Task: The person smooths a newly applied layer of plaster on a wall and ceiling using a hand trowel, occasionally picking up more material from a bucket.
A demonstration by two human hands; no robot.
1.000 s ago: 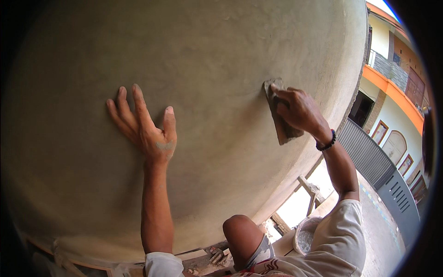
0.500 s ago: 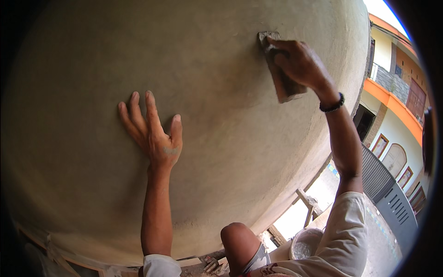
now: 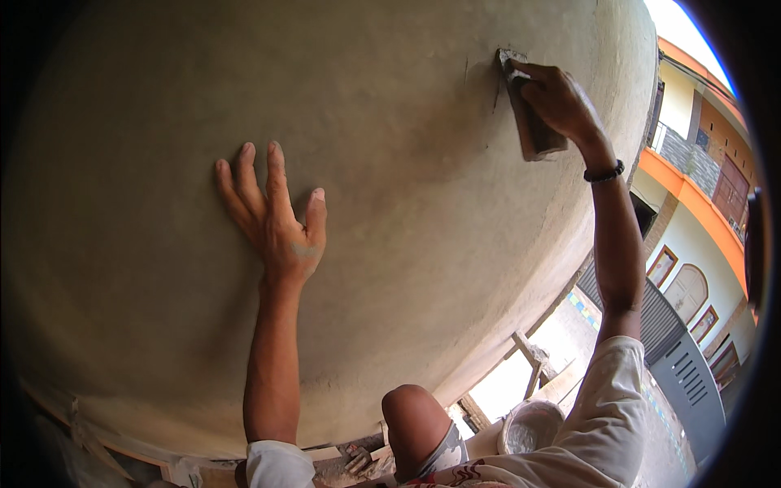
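Wall (image 3: 390, 268), grey-brown and coated with plaster, is filling most of the head view and bending at its edges through the wide lens. On the left, the person's left hand (image 3: 289, 236) is resting against this surface, its back facing the camera and its fingers (image 3: 277, 175) spreading open, the thumb standing apart on the right; they are gripping nothing. A grey smear is marking the skin near the base of the thumb. Farther up and to the right, the right hand (image 3: 561, 102) is gripping a trowel (image 3: 537, 134), its fingers closing around the handle and one finger reaching along toward the tool's upper end. The trowel is lying against the wall, its long plate tilting slightly, and thin dark marks (image 3: 495, 99) are showing just left of it. A black bracelet (image 3: 604, 172) is circling the right wrist. At the near edge, a bare knee (image 3: 415, 411) is pointing toward the wall, and a bucket (image 3: 506, 429) is standing right of it, close to the light shirt (image 3: 606, 415). On the far right, a grey gate (image 3: 687, 370) is standing before an orange-banded building (image 3: 679, 191).
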